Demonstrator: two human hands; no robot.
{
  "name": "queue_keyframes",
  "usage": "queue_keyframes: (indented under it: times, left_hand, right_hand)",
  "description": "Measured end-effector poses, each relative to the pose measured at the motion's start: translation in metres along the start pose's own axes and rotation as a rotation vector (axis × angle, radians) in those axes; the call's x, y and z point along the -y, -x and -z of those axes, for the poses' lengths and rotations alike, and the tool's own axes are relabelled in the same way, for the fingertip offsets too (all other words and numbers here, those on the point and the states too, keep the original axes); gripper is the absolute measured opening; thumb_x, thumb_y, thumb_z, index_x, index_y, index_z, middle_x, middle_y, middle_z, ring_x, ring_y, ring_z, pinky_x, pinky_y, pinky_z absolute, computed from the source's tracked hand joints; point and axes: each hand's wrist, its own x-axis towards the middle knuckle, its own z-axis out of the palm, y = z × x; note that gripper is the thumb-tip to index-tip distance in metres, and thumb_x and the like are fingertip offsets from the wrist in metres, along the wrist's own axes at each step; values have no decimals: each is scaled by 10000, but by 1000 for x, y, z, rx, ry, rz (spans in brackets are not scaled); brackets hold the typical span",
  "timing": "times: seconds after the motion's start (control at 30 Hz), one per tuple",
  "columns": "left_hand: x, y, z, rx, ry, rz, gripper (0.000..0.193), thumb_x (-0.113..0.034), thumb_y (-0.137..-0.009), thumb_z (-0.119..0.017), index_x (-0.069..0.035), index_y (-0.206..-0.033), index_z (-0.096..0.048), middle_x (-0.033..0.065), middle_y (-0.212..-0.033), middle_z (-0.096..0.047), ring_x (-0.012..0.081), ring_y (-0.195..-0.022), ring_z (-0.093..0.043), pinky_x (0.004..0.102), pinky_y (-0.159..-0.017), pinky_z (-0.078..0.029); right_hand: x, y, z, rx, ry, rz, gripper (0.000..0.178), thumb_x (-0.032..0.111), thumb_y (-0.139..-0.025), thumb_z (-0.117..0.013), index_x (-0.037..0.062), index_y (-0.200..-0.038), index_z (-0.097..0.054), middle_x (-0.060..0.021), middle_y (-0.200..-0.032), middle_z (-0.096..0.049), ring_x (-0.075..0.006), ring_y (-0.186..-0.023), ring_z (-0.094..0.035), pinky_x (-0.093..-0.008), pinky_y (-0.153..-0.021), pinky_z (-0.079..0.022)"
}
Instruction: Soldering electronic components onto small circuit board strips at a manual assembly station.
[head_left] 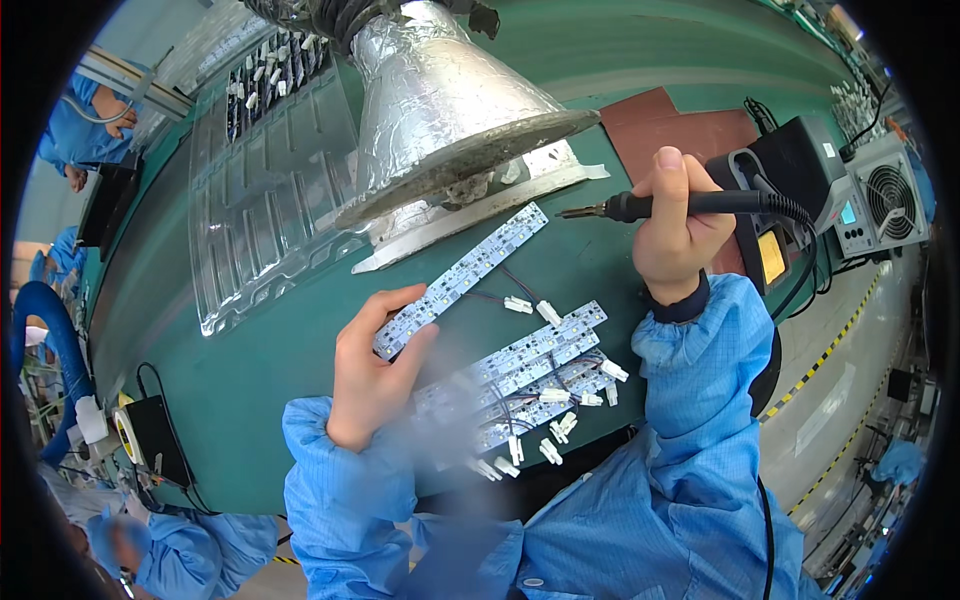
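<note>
My left hand (375, 360) grips the lower end of a white LED circuit board strip (470, 275), thumb on one edge and fingers on the other. The strip slants up to the right, and thin wires with white connectors (532, 308) hang from its side. In my right hand (680, 225) is a black soldering iron (632, 206), its metal tip pointing left. That tip is apart from the strip, a little right of its upper end. Below the held strip lie several more LED strips (535, 358) with wires and white connectors. A pale blur hides part of their left side.
A foil-wrapped fume hood (440, 100) stands behind the strip. To its left lies a clear plastic tray (270, 200). A soldering station (855, 228), a yellow sponge (771, 256) and a brown mat (680, 125) are at right. Other people in blue work at far left.
</note>
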Motion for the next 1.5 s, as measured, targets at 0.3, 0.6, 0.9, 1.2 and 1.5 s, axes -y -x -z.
queue_keyframes:
  times: [0.3, 0.6, 0.9, 1.2, 1.5]
  left_hand:
    - [-10, 8, 19, -18, -56, -8, 341, -50, -847, -708, 29, -1169, -632, 103, -1032, -680, 150, -938, -632, 273, -836, -490]
    - [-18, 105, 70, -299, 95, 175, 358, -31, -854, -694, 8, -1202, -620, 83, -1076, -669, 135, -954, -623, 267, -824, -499]
    - [-12, 109, 69, -543, -773, -202, 400, -183, -752, -759, -76, -1119, -642, 107, -1134, -615, 312, -1036, -568, 416, -865, -450]
    - [-25, 59, 0, 188, -451, -178, 323, -228, -814, -676, -41, -1075, -641, 128, -963, -593, 316, -954, -580, 423, -830, -473]
    - [-26, 36, 12, 361, -311, -60, 336, -235, -802, -651, 2, -1038, -674, 175, -973, -662, 343, -926, -643, 434, -821, -513]
  right_hand:
    - [-26, -12, 2, -137, -42, -23, 375, 170, -982, -574, 31, -635, -545, 4, -600, -527, -57, -532, -462, -231, -483, -351]
    - [-68, -21, 37, -164, 0, -14, 288, 159, -966, -589, -3, -734, -641, -43, -748, -634, -129, -721, -578, -282, -689, -472]
    - [-71, -22, 29, -117, -96, -60, 303, 217, -968, -621, -22, -786, -659, -42, -750, -619, -126, -718, -562, -271, -676, -470]
    - [-62, -17, 21, -135, -134, -73, 311, 215, -965, -628, -31, -775, -649, -49, -744, -611, -134, -710, -563, -269, -667, -475]
    - [-55, -20, 25, -184, -42, -47, 303, 190, -977, -595, -5, -754, -654, -38, -731, -622, -127, -692, -561, -287, -672, -481]
